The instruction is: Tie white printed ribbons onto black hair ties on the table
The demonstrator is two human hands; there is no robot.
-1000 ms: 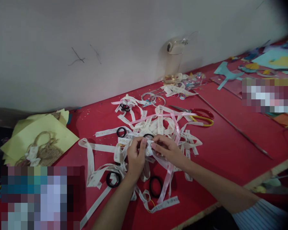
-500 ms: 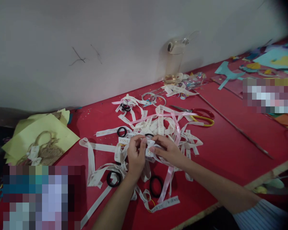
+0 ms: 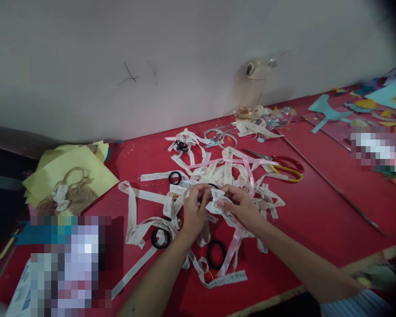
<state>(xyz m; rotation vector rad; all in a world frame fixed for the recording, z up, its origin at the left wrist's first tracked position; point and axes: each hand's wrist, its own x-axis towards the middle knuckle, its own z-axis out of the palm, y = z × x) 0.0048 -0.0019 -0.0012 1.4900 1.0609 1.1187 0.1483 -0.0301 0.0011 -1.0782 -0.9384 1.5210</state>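
Observation:
Between my two hands is a white printed ribbon bow [image 3: 215, 201], with a black hair tie [image 3: 212, 186] partly showing just behind it. My left hand [image 3: 198, 207] is closed, its thumb and fingers pinching the left side of the bow. With thumb and fingers, my right hand [image 3: 240, 207] grips the bow from the right. A loose heap of white printed ribbon [image 3: 229, 171] lies beneath and behind my hands, with a pink ribbon [image 3: 231, 251] trailing below. More black hair ties [image 3: 216, 254] rest on the red table [image 3: 191, 295] nearby.
Scissors [image 3: 287, 165] with red and yellow handles lie right of the heap. A clear bottle [image 3: 251, 94] stands by the wall. Yellow paper [image 3: 99, 171] bearing a twine piece with a bow lies left. A thin stick [image 3: 333, 185] crosses the right side.
The view has shifted, so the table's things appear further right. The bow is turned and shows more plainly between my fingers; both hands keep their grip.

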